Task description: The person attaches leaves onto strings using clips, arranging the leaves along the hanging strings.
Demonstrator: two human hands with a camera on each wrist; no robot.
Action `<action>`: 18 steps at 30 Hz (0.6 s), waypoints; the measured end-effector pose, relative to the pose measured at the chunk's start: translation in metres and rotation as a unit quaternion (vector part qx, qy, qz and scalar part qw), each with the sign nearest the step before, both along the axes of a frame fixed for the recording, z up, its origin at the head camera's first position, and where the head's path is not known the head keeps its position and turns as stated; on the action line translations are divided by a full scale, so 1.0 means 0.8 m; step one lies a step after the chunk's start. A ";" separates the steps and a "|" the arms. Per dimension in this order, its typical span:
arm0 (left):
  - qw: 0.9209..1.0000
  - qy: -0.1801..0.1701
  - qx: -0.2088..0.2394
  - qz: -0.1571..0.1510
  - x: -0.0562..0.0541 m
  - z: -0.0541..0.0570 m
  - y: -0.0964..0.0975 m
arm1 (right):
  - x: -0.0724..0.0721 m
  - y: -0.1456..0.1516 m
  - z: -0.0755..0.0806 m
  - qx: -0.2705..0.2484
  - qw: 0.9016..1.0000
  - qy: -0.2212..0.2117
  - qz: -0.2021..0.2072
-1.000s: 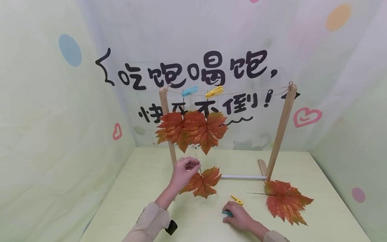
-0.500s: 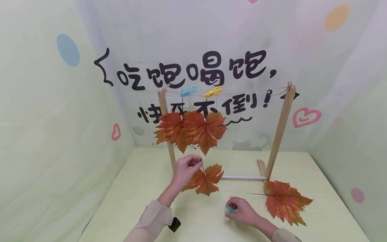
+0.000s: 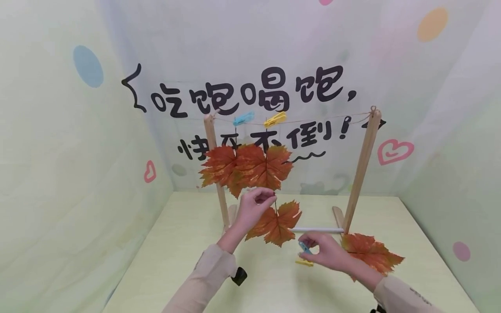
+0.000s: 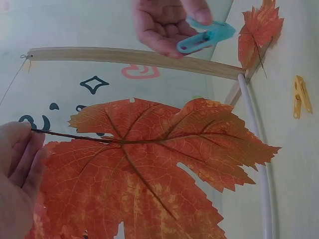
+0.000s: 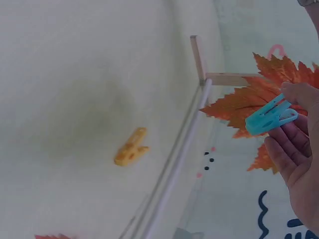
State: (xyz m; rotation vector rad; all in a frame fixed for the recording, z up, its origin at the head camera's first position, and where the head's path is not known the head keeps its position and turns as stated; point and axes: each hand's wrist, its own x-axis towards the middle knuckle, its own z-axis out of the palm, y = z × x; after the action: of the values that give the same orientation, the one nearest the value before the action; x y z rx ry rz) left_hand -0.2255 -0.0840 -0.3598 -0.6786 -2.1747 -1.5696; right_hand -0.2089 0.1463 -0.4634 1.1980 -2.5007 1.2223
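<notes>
My left hand [image 3: 254, 208] pinches the thin dark stem of an orange-red artificial maple leaf [image 3: 277, 224], which hangs upright below the fingers, above the table. In the left wrist view the same leaf [image 4: 149, 149] fills the lower middle. My right hand [image 3: 326, 252] holds a blue clothespin [image 5: 269, 118] between thumb and fingers, to the right of that leaf. Behind, two more leaves [image 3: 270, 167] hang overlapping from a string, one under a blue clothespin [image 3: 243, 118], the other under a yellow clothespin [image 3: 275, 119].
The string runs between two wooden posts [image 3: 362, 174], joined low down by a white rod [image 3: 318, 230]. On the table lie a yellow clothespin [image 3: 304, 263] and, at the right, another maple leaf [image 3: 375, 254], partly behind my right arm. A printed cloth backdrop [image 3: 235, 52] stands behind.
My left hand has risen and moved right with its leaf. My right hand has lifted the blue clothespin off the table and moved slightly right and forward.
</notes>
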 end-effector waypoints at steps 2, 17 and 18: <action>1.000 0.007 -0.003 -0.004 -0.001 0.006 0.004 | -0.005 0.005 0.021 0.001 1.000 0.021 0.003; 0.999 0.019 0.020 -0.020 -0.046 0.008 0.021 | -0.039 0.013 0.126 -0.049 0.991 0.108 -0.057; 0.999 0.020 0.021 -0.020 -0.049 0.010 0.022 | -0.042 0.015 0.133 -0.053 0.991 0.109 -0.061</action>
State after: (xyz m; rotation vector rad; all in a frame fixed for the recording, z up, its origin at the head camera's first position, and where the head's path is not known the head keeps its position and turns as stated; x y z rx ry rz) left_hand -0.2645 -0.0660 -0.3520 -0.7389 -2.1062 -1.6041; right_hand -0.2422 0.1579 -0.3569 1.0713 -2.2849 1.1136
